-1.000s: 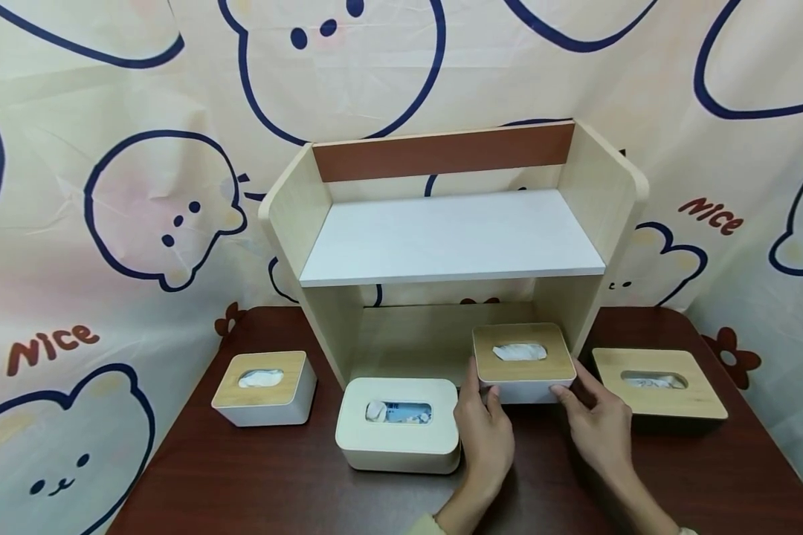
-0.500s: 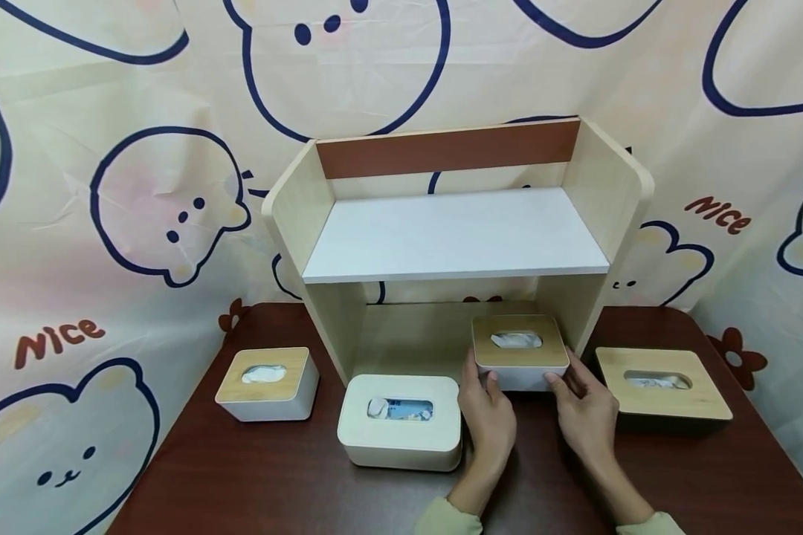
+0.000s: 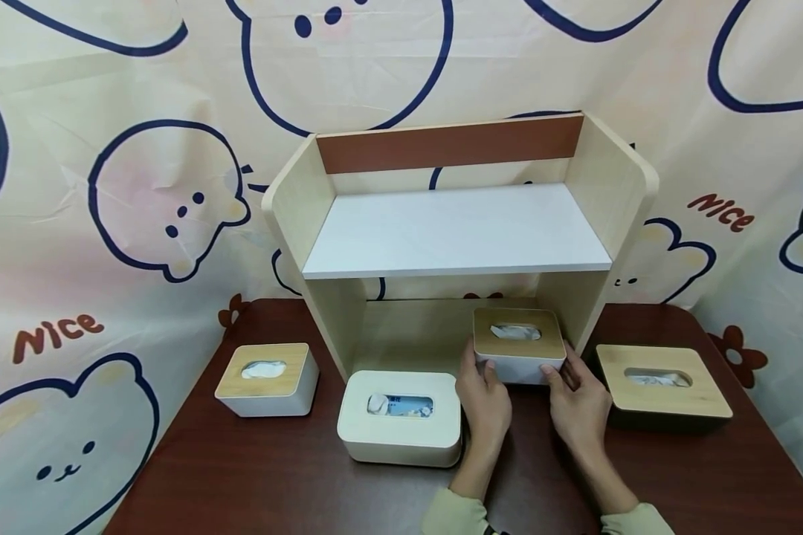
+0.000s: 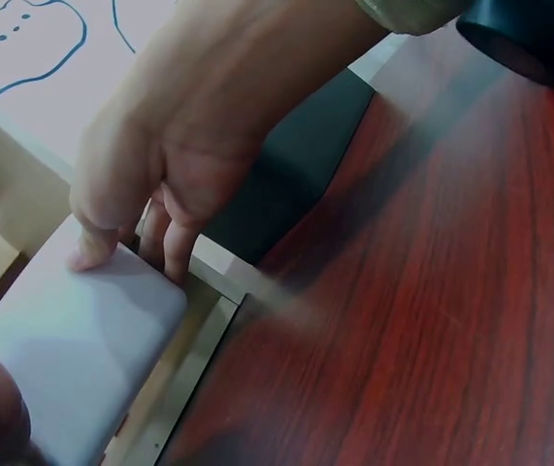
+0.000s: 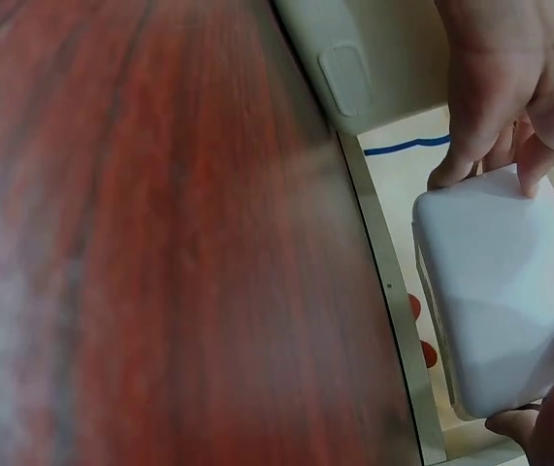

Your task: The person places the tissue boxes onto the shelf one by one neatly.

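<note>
A small white tissue box (image 3: 517, 346) with a wooden lid and a tissue in its slot sits between both hands at the lower right compartment of the shelf unit (image 3: 455, 230). My left hand (image 3: 484, 397) grips its left side, thumb on the front face. The right hand (image 3: 578, 405) holds the right side, thumb at the front corner. In the left wrist view, the right hand's fingers wrap the end of the box (image 4: 82, 320). From the right wrist, the box (image 5: 500, 282) overlaps the shelf's bottom front edge. The fingers behind the box are mostly hidden.
A cream tissue box (image 3: 399, 435) stands just left of the left hand. Further left is a white box with a wooden lid (image 3: 268, 380). A dark box with a wooden lid (image 3: 669, 401) stands right of the right hand. All rest on the brown table (image 3: 254, 475).
Both hands have carried the small tissue box slightly back and left, deeper toward the lower compartment. The head view has shifted a little. The other boxes stay in place.
</note>
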Demonstrator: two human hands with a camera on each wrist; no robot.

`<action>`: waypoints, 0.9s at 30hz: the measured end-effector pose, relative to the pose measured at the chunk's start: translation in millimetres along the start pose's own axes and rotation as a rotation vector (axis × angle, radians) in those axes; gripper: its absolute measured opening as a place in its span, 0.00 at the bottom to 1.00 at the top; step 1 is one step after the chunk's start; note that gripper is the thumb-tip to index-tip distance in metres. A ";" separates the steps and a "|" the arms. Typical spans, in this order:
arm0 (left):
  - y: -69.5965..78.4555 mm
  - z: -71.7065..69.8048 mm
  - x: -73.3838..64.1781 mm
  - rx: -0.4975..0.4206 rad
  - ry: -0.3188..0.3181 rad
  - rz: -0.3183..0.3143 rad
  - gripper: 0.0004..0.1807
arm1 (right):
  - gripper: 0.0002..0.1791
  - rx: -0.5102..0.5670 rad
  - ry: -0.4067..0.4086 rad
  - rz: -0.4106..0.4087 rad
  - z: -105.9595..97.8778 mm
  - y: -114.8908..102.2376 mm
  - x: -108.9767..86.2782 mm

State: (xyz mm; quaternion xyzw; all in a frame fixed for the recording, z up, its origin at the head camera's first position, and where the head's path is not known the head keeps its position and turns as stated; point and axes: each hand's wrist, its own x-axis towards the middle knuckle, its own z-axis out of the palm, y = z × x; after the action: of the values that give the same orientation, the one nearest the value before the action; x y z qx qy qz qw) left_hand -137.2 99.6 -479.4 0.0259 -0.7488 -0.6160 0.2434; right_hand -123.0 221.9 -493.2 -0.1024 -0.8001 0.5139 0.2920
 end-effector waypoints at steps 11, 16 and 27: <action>-9.2 8.7 -0.5 0.003 -0.006 0.011 0.29 | 0.32 -0.049 -0.049 0.027 9.3 -0.6 4.4; -11.4 9.6 0.0 0.009 -0.017 0.004 0.29 | 0.31 -0.053 -0.064 0.022 10.6 -1.1 6.1; -12.9 7.5 1.3 0.018 -0.047 0.006 0.30 | 0.33 -0.101 -0.085 0.035 9.0 -3.0 6.9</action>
State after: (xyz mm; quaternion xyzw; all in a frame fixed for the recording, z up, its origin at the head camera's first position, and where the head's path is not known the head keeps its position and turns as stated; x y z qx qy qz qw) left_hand -144.7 102.9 -491.9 0.0112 -0.7600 -0.6087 0.2274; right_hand -133.3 216.9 -490.8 -0.1090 -0.8348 0.4817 0.2433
